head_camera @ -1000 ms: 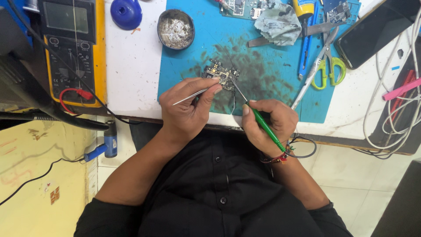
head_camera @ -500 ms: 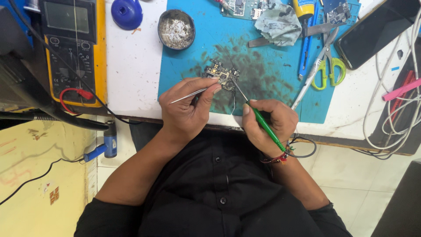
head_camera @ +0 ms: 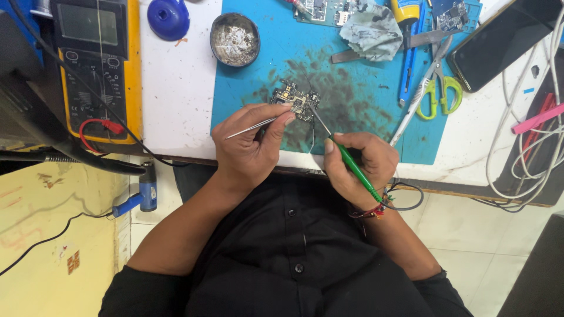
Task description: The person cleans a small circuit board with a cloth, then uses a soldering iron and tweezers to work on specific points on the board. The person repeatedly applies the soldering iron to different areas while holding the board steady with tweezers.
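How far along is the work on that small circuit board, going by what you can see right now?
Set up: the small circuit board lies bare on the blue mat. In hand: the left hand holds tweezers at the board's edge, and the right hand holds a green-handled soldering iron, tip at the board. Left: the work at that spot is unfinished, since both tools are on it. The joint is too small to judge.

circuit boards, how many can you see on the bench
3: a small circuit board on the blue mat by the hands, a second board at the top edge, a third board beside the scissors. More may be hidden.
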